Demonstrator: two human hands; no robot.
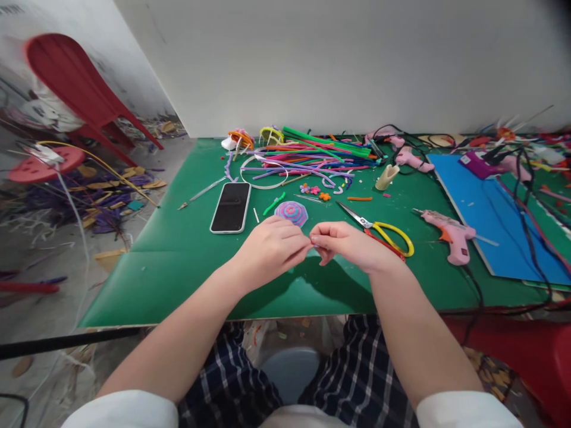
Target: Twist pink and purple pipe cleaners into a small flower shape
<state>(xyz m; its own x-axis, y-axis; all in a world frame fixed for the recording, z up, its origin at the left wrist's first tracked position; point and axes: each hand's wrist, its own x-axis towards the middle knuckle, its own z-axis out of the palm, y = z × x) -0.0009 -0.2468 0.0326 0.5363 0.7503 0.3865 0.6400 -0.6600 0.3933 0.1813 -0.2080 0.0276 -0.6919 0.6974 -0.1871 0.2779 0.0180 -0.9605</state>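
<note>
My left hand (272,246) and my right hand (345,244) meet above the green table (178,261), fingertips pinched together on something tiny that I cannot make out. Just behind the left hand lies a round coiled piece of pink, blue and purple pipe cleaner (291,212). A pair of yellow-handled scissors (383,232) lies right beside the right hand. Further back is a heap of coloured pipe cleaners (312,157).
A phone (231,207) lies face up left of my hands. A pink glue gun (448,229) sits right of the scissors, a second glue gun (413,159) farther back. A blue sheet (486,214) covers the right side. Red chair (75,83) and stool (42,166) stand left.
</note>
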